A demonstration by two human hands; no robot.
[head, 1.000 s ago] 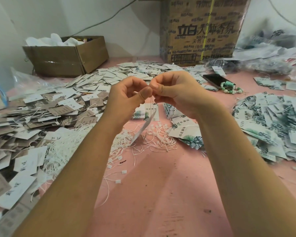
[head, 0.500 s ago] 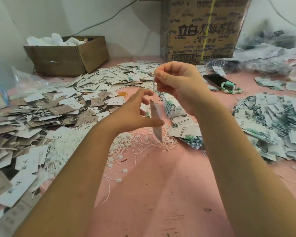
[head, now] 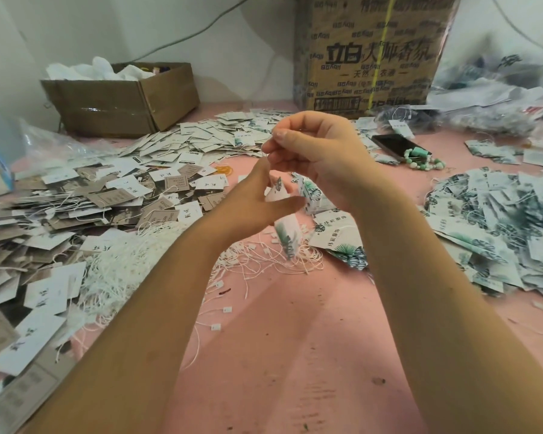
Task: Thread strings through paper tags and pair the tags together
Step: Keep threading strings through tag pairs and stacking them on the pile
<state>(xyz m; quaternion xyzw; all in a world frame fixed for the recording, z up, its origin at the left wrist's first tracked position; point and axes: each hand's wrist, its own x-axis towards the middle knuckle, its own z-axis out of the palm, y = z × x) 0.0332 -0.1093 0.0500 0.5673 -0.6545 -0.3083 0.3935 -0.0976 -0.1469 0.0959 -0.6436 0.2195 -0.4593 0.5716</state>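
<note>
Head view. Right hand (head: 320, 155) is raised over the middle of the surface (head: 295, 355), fingers curled and thumb and forefinger tips pressed together. It is judged to pinch the string, which is too fine to trace. Just below those fingertips hangs the leaf-print tag (head: 287, 238), long axis near vertical, its lower end over the loose strings (head: 264, 261) scattered mid-surface. Left hand (head: 251, 205) sits lower than the right, at the tag's left. Its forefinger and thumb are spread wide, and the thumb lies straight across the tag's face, so one corner shows above the thumb and the body below it. Whether any finger backs the tag from behind cannot be told. The tag therefore lies between the two hands, with the left hand nearer it and the right hand above. The coming move probably depends on that vertical line. Outward: leaf-print pile (head: 499, 220) toward the right edge, grey-and-white tag pile (head: 107, 195) toward the left edge, phone (head: 392, 145) and printed carton (head: 373, 51) toward the far edge.
</note>
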